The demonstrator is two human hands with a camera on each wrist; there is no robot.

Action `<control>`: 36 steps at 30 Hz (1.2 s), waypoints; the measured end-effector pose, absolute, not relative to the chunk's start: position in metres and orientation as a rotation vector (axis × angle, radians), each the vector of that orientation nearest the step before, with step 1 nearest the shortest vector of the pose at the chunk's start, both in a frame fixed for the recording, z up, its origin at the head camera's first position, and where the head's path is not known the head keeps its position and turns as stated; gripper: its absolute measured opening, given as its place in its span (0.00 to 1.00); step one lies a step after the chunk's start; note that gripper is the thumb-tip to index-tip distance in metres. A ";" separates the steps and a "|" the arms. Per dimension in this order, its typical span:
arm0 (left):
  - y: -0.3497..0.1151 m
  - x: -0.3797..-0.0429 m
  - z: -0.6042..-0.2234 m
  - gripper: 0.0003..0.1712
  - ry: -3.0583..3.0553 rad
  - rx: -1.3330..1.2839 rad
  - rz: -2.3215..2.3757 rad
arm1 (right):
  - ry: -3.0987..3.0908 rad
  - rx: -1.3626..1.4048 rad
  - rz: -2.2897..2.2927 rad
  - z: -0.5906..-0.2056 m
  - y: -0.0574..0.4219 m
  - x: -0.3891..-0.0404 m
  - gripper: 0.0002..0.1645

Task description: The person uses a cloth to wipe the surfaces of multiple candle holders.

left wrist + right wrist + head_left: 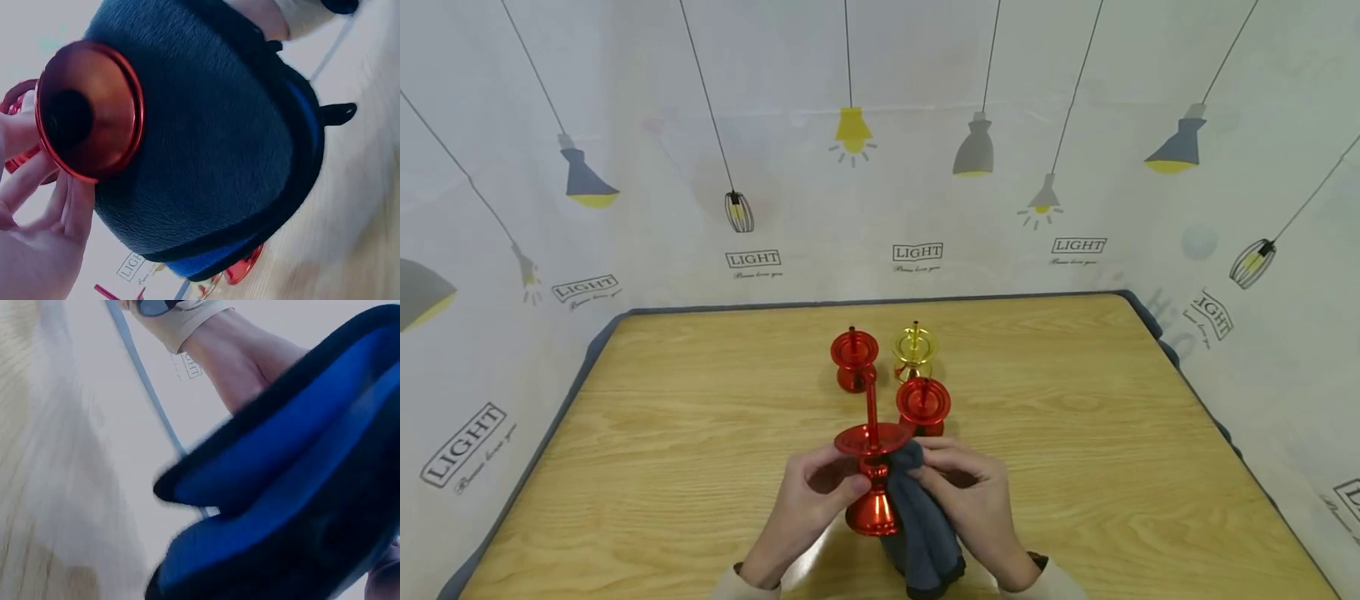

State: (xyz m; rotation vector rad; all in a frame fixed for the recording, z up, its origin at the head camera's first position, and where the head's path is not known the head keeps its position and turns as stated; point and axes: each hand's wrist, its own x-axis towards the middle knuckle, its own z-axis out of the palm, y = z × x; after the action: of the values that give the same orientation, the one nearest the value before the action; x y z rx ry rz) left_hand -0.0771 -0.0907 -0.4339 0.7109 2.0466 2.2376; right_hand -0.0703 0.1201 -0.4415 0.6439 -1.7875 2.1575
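Observation:
A shiny red candle holder [874,512], with a flared base, a dish and a thin upright stem, is held raised off the table, tilted slightly. My left hand [811,498] grips it below the dish with thumb and fingers. In the left wrist view the hollow underside of its base [90,112] shows beside the left fingers [78,206]. My right hand [976,493] pinches a dark blue-grey cloth [925,542] against the holder's right side, just under the dish. The cloth hangs down and covers much of the right wrist view, its bright blue side [269,481] showing; the right fingertips are partly hidden.
Beyond the hands stand a red candle holder [854,350] at back left, a gold one [915,346] at back right and another red one [923,402] nearer. The wooden table [700,400] is bordered by a lamp-printed white backdrop [805,200].

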 end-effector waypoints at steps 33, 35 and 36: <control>-0.072 -0.075 -0.423 0.11 2.240 0.330 2.252 | -1.722 0.553 2.057 -0.441 0.118 -0.074 0.16; -0.071 -0.074 -0.422 0.09 2.286 0.382 2.220 | -1.706 0.606 1.969 -0.439 0.118 -0.072 0.18; -0.070 -0.074 -0.422 0.10 2.297 0.393 2.212 | -1.696 0.633 1.935 -0.439 0.118 -0.072 0.19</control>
State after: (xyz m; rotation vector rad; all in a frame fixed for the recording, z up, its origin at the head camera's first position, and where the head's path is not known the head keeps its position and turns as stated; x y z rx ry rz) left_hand -0.0739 -0.0701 -0.4219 0.3925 2.2969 2.2124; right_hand -0.0720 0.1175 -0.4385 0.6327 -1.6960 1.9347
